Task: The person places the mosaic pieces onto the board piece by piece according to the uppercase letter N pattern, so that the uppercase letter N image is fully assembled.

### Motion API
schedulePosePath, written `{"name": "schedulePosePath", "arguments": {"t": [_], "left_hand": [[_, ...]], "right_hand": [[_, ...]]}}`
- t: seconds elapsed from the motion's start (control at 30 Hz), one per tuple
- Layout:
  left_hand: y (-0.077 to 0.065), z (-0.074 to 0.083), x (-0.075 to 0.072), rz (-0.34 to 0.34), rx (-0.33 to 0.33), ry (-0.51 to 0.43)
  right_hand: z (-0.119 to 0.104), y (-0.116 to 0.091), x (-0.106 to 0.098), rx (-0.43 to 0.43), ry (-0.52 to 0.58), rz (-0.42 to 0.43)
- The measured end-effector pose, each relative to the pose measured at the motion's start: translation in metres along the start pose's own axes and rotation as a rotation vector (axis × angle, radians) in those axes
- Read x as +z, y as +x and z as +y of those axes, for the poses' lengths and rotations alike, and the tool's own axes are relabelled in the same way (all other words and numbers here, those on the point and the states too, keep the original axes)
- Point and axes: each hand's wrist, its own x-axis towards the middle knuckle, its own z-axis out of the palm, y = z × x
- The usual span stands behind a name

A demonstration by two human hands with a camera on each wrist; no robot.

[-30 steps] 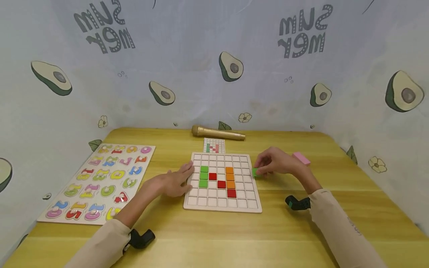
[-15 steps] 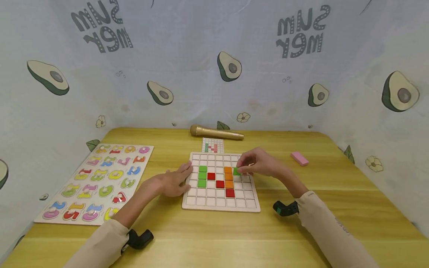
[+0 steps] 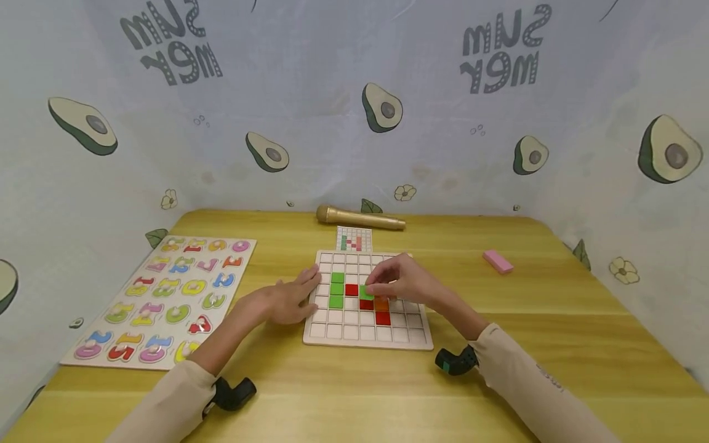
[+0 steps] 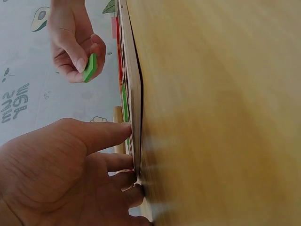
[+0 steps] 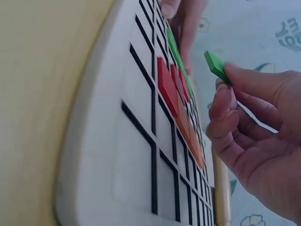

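Note:
A white grid board point(image 3: 343, 333) lies on the table with a column of green square tiles point(image 3: 336, 289), several red tiles point(image 3: 383, 318) and orange tiles point(image 3: 381, 304) in its cells; the right hand covers part of the orange column. My right hand point(image 3: 404, 280) pinches a green square tile point(image 5: 216, 65) between thumb and fingers, held above the middle of the board, apart from it in both wrist views. At the board's left edge my left hand point(image 3: 290, 300) rests with fingers extended, its fingertips touching the rim in the left wrist view.
Behind the board lies a small pattern card point(image 3: 354, 239), then a gold microphone point(image 3: 360, 218). A number puzzle board point(image 3: 160, 301) stands to the left. On the right sits a pink block point(image 3: 498, 261). A printed curtain point(image 3: 332, 111) surrounds the wooden table point(image 3: 354, 394).
My right hand has carried the green tile leftward from the board's right edge to above its middle. The left hand has stayed at the left edge.

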Motion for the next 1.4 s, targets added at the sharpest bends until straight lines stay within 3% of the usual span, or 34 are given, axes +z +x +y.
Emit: {"name": "schedulePosePath", "arguments": {"t": [0.27, 0.6, 1.03, 1.4], "left_hand": [[-0.001, 0.001, 0.004, -0.007, 0.011, -0.014], [-0.002, 0.000, 0.004, -0.004, -0.004, 0.001], [0.002, 0.005, -0.004, -0.006, 0.005, 0.032], [0.002, 0.001, -0.003, -0.009, -0.001, 0.014]], "right_hand": [[-0.003, -0.002, 0.026, 0.040, 0.083, -0.006], [-0.009, 0.000, 0.050, -0.010, 0.046, 0.041], [-0.016, 0.001, 0.054, 0.038, 0.036, 0.101], [-0.015, 0.004, 0.059, -0.005, 0.020, 0.087]]}}
